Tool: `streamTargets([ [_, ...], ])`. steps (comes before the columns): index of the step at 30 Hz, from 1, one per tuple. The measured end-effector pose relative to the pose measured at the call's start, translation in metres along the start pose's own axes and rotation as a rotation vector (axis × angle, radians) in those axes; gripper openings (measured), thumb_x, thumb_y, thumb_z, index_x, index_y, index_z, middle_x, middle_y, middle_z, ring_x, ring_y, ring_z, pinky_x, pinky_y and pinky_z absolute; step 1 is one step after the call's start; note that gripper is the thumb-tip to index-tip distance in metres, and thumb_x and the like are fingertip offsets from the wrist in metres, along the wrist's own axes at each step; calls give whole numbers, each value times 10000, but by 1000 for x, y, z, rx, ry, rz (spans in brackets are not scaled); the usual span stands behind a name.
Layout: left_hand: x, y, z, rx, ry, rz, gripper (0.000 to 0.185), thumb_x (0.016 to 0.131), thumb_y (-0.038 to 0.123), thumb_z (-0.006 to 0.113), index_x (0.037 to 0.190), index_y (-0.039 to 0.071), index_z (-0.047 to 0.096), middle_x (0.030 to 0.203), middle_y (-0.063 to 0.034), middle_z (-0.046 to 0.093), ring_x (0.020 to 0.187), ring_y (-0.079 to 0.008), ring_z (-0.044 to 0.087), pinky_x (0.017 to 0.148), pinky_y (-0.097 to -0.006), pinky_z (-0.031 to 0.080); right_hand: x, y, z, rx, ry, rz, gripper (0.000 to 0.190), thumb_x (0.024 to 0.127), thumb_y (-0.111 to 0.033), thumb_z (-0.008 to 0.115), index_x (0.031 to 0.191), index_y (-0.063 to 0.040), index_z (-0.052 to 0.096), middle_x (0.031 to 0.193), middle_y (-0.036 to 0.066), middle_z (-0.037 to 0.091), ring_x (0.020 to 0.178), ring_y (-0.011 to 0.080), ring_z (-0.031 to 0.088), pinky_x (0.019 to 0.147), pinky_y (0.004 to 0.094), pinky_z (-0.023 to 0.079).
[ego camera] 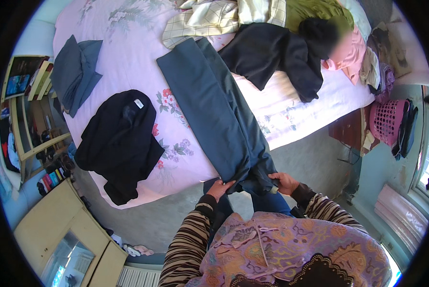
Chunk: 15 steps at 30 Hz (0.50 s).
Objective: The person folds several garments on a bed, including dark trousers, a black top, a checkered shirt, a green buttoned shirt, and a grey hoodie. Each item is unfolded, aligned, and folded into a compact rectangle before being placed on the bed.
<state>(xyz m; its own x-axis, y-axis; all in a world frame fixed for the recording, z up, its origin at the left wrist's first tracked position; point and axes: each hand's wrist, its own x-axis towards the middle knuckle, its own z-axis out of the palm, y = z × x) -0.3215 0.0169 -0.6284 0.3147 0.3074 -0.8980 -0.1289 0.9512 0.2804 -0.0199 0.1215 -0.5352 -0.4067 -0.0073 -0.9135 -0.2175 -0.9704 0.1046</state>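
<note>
A pair of dark blue-grey trousers (214, 107) stretches across the flowered bedsheet (128, 53), legs pointing away from me and waist hanging over the bed's near edge. At the waist's left side, my left hand (220, 189) grips the cloth between thumb and fingers. My right hand (285, 183) pinches the waist on the other side. The fabric between my hands is bunched and sags. Left of the trousers lies a crumpled black garment (125, 132) with a white tag. Folded dark grey clothing (76, 75) rests near the bed's left edge.
Another black garment (268, 50) spreads right of the trouser legs, close to a checked cloth (203, 21), an olive cloth (307, 10) and a pink cloth (349, 57). A pink basket (388, 118) stands at right. Wooden shelves (44, 147) and a cream cabinet (64, 229) line the left.
</note>
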Motion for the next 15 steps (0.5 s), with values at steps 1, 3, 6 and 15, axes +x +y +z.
streamTargets([
  [1,-1,-1,1,1,-38,59,481,960,266,665,1341,-15,578,1262,-69,643,1126,-182,591,998,-319,440,-7,-4,7,-26,9,-7,369,955,-185,611,1242,46,603,1158,128,704,1002,248,691,955,386,537],
  [3,-16,4,0,-14,-125,219,450,963,221,661,1342,-7,580,1273,-58,640,1144,-171,582,1005,-319,439,-20,-19,29,-54,-7,-34,372,966,-186,600,1258,44,591,1171,130,699,1023,248,686,956,391,538],
  [6,-46,56,-18,-114,-67,412,359,968,172,623,1278,-7,610,1223,-122,664,1115,-218,611,983,-342,463,-53,-54,78,-21,-65,-91,350,991,-182,575,1281,13,579,1201,120,686,1040,231,682,917,392,558],
  [15,-114,313,-75,-791,-77,935,830,986,653,404,1521,25,319,1586,-167,333,1456,-315,322,1156,-520,304,-54,-232,244,-328,-484,-743,508,1063,-368,448,1473,-73,404,1438,109,518,1334,294,481,1051,486,456],
])
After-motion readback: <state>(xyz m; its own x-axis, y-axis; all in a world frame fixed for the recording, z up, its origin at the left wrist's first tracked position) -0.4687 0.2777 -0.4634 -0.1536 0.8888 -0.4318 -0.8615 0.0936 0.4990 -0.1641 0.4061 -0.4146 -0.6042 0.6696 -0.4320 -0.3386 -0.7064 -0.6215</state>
